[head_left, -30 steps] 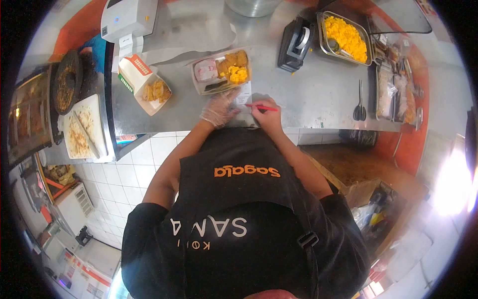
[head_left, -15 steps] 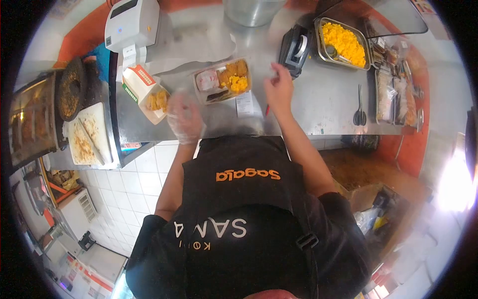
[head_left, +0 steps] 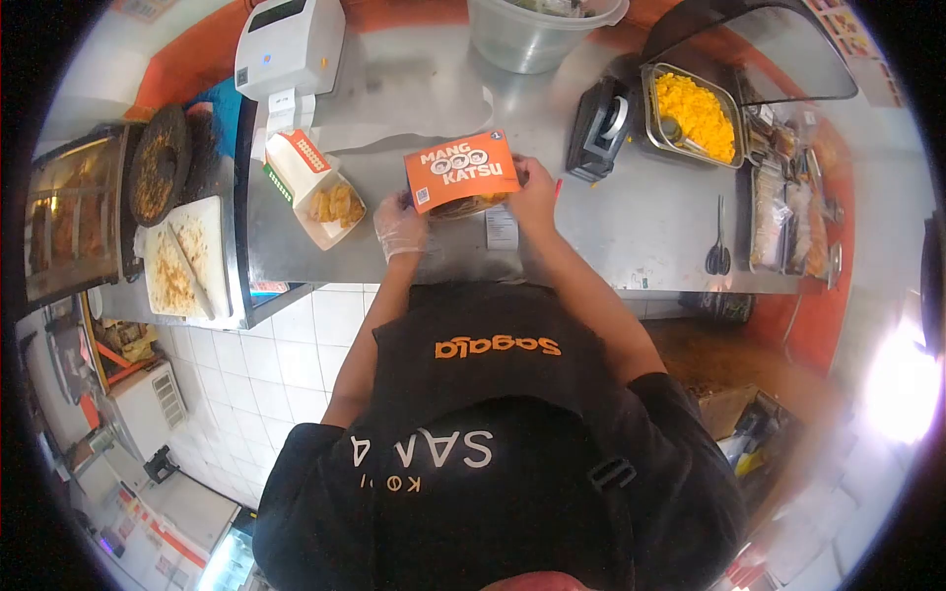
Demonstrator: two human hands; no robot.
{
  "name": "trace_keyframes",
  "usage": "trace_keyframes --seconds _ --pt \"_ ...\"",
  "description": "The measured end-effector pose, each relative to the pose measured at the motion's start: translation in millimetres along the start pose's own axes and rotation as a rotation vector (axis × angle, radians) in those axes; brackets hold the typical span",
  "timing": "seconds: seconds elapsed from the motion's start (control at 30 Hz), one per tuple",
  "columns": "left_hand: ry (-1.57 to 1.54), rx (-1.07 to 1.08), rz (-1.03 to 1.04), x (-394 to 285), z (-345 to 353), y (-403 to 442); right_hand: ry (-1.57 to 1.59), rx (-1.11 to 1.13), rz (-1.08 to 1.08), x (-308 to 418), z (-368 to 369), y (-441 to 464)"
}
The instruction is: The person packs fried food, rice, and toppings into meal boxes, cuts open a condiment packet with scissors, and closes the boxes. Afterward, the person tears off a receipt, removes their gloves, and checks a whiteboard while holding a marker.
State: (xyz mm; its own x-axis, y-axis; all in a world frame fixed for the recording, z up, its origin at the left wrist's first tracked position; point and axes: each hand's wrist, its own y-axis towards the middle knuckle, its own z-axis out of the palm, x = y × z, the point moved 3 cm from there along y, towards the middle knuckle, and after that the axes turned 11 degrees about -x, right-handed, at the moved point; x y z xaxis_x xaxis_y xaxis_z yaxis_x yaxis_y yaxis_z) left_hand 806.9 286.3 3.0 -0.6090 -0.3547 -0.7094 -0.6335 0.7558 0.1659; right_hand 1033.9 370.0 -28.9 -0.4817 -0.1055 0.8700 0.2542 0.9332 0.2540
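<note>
Kitchen corner: white floor tiles, orange trim along the walls, one metal table.

Far side of table: label printer, left; plastic tub, middle; black tape dispenser and tray of yellow food, right. Near right: scissors.

Left side of table: open carton with fried pieces, set apart from the hands, nearer the left one. Beyond the table's left end: chopping board with a knife lying on it.

Principal item: orange lid, lettered, over a food box in the middle of the table, directly before the body. Long axis runs across the body, slightly slanted, right end farther away. Box and food show below the near edge, so the cover is partial on that side.

Left hand: clear glove, at the left end; fingertips partly hidden, so whether they pinch or merely rest cannot be told. Right hand: bare, fingers grasping the right end. The lid lies between the two, inward of each; neither hand is clearly nearer.

Adjacent: paper slip just below the box, beside the right hand; red pen just right of that hand.
</note>
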Motion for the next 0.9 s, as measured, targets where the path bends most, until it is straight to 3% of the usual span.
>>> trace_keyframes --seconds 0.03,0.07,0.13,0.17,0.23,0.47,0.63,0.77,0.83,0.87,0.9 --pt "-0.012 0.008 0.014 -9.8 -4.7 3.2 0.239 0.013 0.009 -8.9 4.4 3.5" --pt "-0.012 0.006 0.013 -14.7 -9.1 5.5 0.239 0.015 0.008 -6.6 -0.5 8.8" --pt "-0.011 0.052 -0.034 -22.5 -16.7 8.3 0.155 0.258 0.155 8.0 -12.9 24.4" --pt "-0.011 0.053 -0.038 -32.6 -23.8 14.6 0.153 0.261 0.156 20.3 -22.9 34.7" --pt "0.041 0.229 -0.258 -44.0 -31.0 22.7 -0.077 0.497 0.138 38.9 -33.1 46.5" --pt "-0.061 0.158 -0.050 -24.4 -27.4 24.0 -0.033 0.466 0.155 48.1 -37.2 39.1" --pt "-0.254 0.269 0.046 -27.7 -29.5 25.4 0.041 0.395 0.131 10.2 -25.2 23.0" --pt "-0.201 0.366 0.045 -32.7 -29.4 26.4 0.052 0.361 0.052 26.5 -32.8 9.7" --pt "-0.295 0.277 0.038 -19.5 -23.2 21.2 0.353 0.366 0.261 37.1 -34.2 4.4" --pt "-0.291 0.277 0.035 -17.5 -22.8 18.9 0.355 0.370 0.264 35.2 -36.6 2.5" --pt "-0.192 0.244 0.175 -18.7 -23.2 16.7 0.260 0.465 0.096 35.3 -39.2 1.5"
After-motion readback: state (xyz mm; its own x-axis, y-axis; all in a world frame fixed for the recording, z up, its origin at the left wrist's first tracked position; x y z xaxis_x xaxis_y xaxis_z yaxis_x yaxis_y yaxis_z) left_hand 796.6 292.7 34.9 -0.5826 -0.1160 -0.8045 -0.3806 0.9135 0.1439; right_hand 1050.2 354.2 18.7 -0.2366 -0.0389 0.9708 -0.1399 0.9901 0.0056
